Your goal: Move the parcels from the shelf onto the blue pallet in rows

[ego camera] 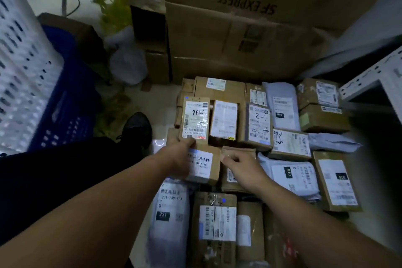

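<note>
We take the large SF EXPRESS carton (250,28) as reference. To its left stands a blue crate (65,98). In front of it the parcels (290,145) lie flat in touching rows. At their near-left side our left hand (177,155) grips a small barcode-labelled box (203,164). Our right hand (242,167) curls against a plain brown carton (238,150); we cannot tell whether it grips.

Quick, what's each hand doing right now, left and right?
Left hand: grips the small brown cardboard box with a white barcode label.
Right hand: pinches the plain brown cardboard parcel.
</note>
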